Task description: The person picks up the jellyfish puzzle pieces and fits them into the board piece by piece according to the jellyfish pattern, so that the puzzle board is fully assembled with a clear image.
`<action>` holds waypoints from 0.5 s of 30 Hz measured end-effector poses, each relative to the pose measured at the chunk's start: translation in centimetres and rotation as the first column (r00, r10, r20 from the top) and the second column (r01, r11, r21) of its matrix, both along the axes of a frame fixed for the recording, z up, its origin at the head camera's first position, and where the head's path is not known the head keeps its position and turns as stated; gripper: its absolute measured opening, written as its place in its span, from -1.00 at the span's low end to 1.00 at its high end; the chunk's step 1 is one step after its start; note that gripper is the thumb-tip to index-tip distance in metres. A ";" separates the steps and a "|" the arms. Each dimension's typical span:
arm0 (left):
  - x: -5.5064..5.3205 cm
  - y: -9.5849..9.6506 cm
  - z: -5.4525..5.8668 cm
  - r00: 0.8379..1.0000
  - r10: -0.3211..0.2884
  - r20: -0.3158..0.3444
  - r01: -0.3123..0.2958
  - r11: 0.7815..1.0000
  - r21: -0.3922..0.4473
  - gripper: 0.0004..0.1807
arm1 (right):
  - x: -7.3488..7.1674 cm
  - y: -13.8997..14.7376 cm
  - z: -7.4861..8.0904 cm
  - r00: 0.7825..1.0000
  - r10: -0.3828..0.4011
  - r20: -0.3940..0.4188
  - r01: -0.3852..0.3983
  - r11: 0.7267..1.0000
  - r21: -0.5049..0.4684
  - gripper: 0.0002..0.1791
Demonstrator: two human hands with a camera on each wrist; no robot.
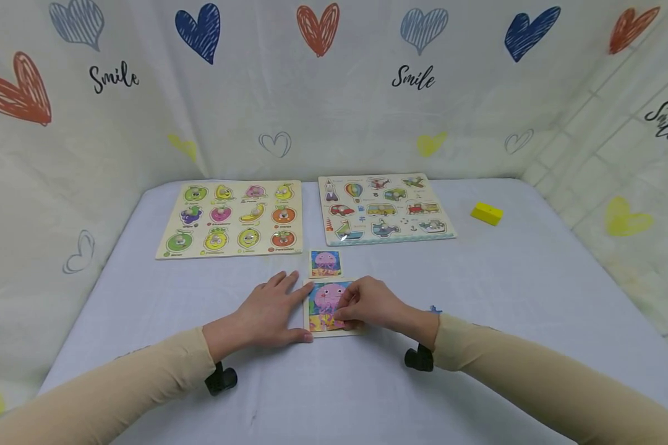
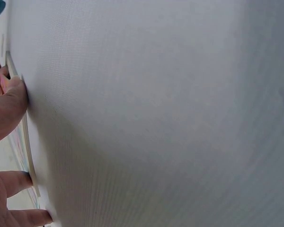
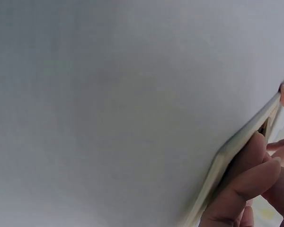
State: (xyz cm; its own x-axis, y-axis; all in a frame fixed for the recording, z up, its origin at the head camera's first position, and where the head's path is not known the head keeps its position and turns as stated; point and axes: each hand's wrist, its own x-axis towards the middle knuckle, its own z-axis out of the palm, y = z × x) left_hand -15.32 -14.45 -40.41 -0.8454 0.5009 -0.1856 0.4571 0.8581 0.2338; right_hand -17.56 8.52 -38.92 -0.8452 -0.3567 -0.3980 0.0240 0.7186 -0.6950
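Observation:
A small square puzzle board (image 1: pixel 308 321) with a pink, smiling sea creature lies flat in front of me. My left hand (image 1: pixel 267 312) is spread beside it, with thumb and index finger touching its left edge. Over the board's right side, my right hand (image 1: pixel 372 303) pinches a puzzle piece (image 1: pixel 338 323) at the lower part of the picture. Much of that piece is hidden by the fingers. In the right wrist view, the fingertips reach inside the board's raised wooden rim (image 3: pixel 220 163). Just above the board lies a smaller picture card (image 1: pixel 326 264) with the same creature.
Toward the back lie a fruit puzzle board (image 1: pixel 231 219) on the left and a vehicle puzzle board (image 1: pixel 386 210) on the right. A yellow block (image 1: pixel 487 213) sits at the far right of the white-covered table (image 1: pixel 323 395). Behind stands a heart-patterned curtain (image 1: pixel 345 105).

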 end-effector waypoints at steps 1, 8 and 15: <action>0.0 0.0 0.0 1.000 0.001 0.001 -0.001 1.000 0.000 0.02 | 0.0 -0.1 0.1 1.000 0.001 -0.002 -0.001 1.000 0.013 -0.86; 0.1 0.1 0.2 1.000 0.006 0.002 -0.006 1.000 -0.004 0.02 | 0.0 -0.6 0.8 0.998 0.049 -0.042 -0.045 0.995 0.091 -0.81; 0.1 0.2 0.2 1.000 0.005 0.002 -0.005 1.000 -0.008 0.03 | 0.0 -0.9 1.1 0.984 0.121 -0.129 -0.094 0.976 0.198 -0.74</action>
State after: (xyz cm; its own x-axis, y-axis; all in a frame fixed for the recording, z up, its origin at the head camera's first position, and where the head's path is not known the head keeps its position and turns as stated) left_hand -15.25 -14.30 -40.21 -0.8476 0.4951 -0.1911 0.4522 0.8623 0.2280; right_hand -17.60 7.63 -37.84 -0.8582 -0.3775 -0.3479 -0.1481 0.8310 -0.5363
